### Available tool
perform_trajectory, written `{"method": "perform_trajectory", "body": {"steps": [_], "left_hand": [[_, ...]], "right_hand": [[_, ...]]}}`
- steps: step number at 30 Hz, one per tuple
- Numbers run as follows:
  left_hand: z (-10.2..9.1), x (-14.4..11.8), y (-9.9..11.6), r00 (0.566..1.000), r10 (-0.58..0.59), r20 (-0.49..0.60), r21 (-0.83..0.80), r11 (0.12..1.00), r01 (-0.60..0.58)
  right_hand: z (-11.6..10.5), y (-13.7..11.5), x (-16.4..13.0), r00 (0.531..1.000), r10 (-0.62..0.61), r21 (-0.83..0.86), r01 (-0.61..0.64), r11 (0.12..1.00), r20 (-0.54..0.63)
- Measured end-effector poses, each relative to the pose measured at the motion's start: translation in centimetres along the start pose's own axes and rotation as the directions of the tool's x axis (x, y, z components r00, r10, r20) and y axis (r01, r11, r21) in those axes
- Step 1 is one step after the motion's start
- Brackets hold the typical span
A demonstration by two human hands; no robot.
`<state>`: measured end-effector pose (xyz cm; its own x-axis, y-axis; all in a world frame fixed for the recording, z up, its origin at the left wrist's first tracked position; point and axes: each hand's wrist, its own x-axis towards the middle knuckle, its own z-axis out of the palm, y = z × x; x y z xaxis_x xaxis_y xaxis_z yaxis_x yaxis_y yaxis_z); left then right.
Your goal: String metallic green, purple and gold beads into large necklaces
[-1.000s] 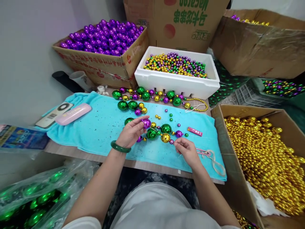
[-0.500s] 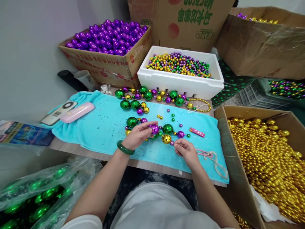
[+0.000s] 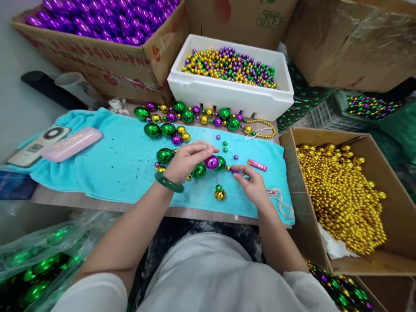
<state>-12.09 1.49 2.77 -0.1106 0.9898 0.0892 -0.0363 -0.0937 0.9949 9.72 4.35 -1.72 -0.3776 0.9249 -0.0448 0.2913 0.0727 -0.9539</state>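
My left hand [image 3: 188, 161], with a green bangle [image 3: 169, 182] at its wrist, has its fingers pinched together above a large purple bead [image 3: 212, 162]. What lies between those fingertips is too small to make out. Large green beads [image 3: 198, 170] sit beside the purple one. My right hand [image 3: 251, 184] is closed with its fingertips on another purple bead [image 3: 234, 170], partly hidden, at the strand's right end. Below the strand, a gold bead [image 3: 220, 194] and a small green bead [image 3: 218, 187] lie on a thin thread. More beads at left are partly covered by my left hand.
A blue towel [image 3: 123, 173] covers the table. Behind it lie a finished-looking bead strand [image 3: 187, 115] and a white foam box [image 3: 227, 93] of small beads. Cartons of purple beads [image 3: 97, 21] and gold bead strings [image 3: 338, 199] flank it. Scissors with cord [image 3: 286, 210] lie at right.
My left fingers have moved from beside the purple bead to above it. My right hand has shifted from a small bead to a purple bead. The gold bead now lies lower, apart. The view has shifted.
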Motion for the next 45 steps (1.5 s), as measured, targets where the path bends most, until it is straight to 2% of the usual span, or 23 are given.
{"method": "perform_trajectory", "body": {"steps": [2,7,11,14,19,21,23,25,26,28,30,31,35,38,40,43,45], "left_hand": [[1.1,0.6,1.4,0.998,0.033,0.06,0.008,0.999,-0.033],[3.3,1.7,3.9,0.996,0.033,0.081,-0.181,0.983,-0.018],[3.6,2.0,4.0,0.997,0.068,0.035,-0.138,0.988,-0.063],[3.2,2.1,3.4,0.997,0.075,-0.019,-0.108,0.991,-0.076],[2.4,2.4,2.7,0.989,0.036,-0.147,-0.228,0.971,-0.069],[2.2,2.4,2.4,0.986,0.015,-0.165,-0.276,0.959,-0.061],[2.3,2.1,1.7,0.995,0.009,-0.094,-0.294,0.955,-0.037],[2.8,1.3,0.4,0.996,0.013,0.083,-0.23,0.973,0.006],[3.1,0.8,-0.4,0.98,0.008,0.199,-0.143,0.989,0.021],[3.8,-0.3,-2.0,0.908,-0.043,0.417,0.125,0.992,-0.011],[4.0,-1.3,-3.5,0.848,-0.125,0.514,0.413,0.903,-0.117],[4.0,-1.7,-4.1,0.843,-0.157,0.515,0.53,0.831,-0.169],[2.1,-3.2,-5.1,0.888,-0.202,0.412,0.816,0.515,-0.262],[-0.2,-4.2,-5.3,0.9,-0.218,0.378,0.906,0.289,-0.31],[-1.9,-4.8,-5.4,0.9,-0.218,0.377,0.922,0.177,-0.343],[-4.3,-5.3,-5.4,0.901,-0.202,0.384,0.923,0.076,-0.376],[-5.7,-5.5,-5.2,0.908,-0.186,0.376,0.926,0.03,-0.377]], "right_hand": [[-0.2,-1.8,0.5,0.999,-0.044,0.094,0.045,0.995,-0.01],[1.0,-4.6,1.1,0.987,-0.059,0.28,0.016,0.96,0.146],[1.4,-4.1,1.4,0.991,-0.025,0.346,-0.023,0.938,0.134],[1.2,-3.2,1.6,0.984,-0.01,0.352,-0.054,0.934,0.179],[0.9,-1.9,1.5,0.982,0.02,0.348,-0.087,0.933,0.19],[0.7,-1.6,1.3,0.983,0.023,0.379,-0.092,0.921,0.182],[0.5,-1.5,1.1,0.987,0.009,0.436,-0.078,0.897,0.159],[0.4,-1.8,0.8,0.992,-0.015,0.498,-0.049,0.866,0.124],[0.4,-2.1,0.6,0.994,-0.026,0.523,-0.033,0.852,0.106],[0.3,-2.9,0.4,0.998,-0.043,0.552,0.007,0.834,0.053],[-0.2,-4.1,0.1,0.997,-0.064,0.559,0.073,0.826,-0.035],[-0.6,-4.6,0.0,0.993,-0.08,0.56,0.118,0.82,-0.091],[-3.5,-6.4,-0.3,0.945,-0.154,0.558,0.296,0.776,-0.287],[-6.1,-6.6,-0.6,0.916,-0.173,0.555,0.361,0.75,-0.363],[-7.3,-6.1,-0.8,0.9,-0.158,0.544,0.378,0.749,-0.407],[-8.1,-4.6,-0.9,0.893,-0.096,0.52,0.34,0.783,-0.44],[-7.8,-3.4,-1.0,0.909,-0.051,0.504,0.276,0.818,-0.414]]}}
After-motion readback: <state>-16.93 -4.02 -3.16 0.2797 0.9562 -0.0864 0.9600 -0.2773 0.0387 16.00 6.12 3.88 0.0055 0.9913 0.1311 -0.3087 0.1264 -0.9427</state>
